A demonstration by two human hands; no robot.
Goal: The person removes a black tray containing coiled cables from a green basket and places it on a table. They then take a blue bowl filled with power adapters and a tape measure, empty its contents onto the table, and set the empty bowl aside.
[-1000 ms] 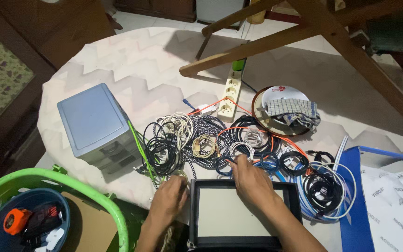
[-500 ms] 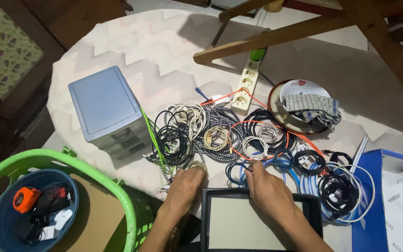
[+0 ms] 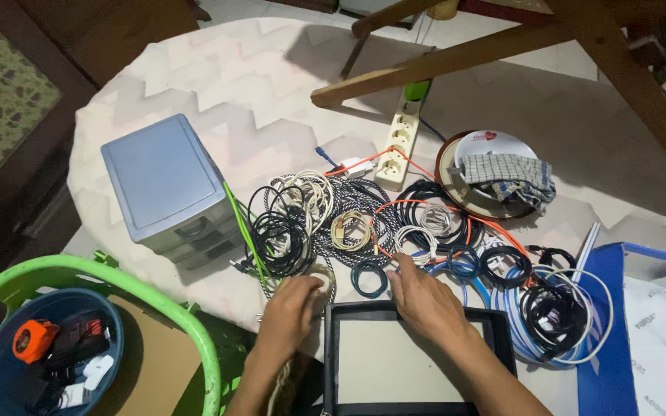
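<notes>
Right hand (image 3: 419,299) shifted left — onto black-framed tray (image 3: 412,360)

Dark blue coil (image 3: 368,277) now apart, exposed

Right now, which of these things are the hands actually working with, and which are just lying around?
In hand:
left hand on a beige cable coil
right hand among the coiled cables
black tray under the right hand

Lying about:
grey drawer box
power strip
checked cloth
green basket
orange tape measure
</notes>
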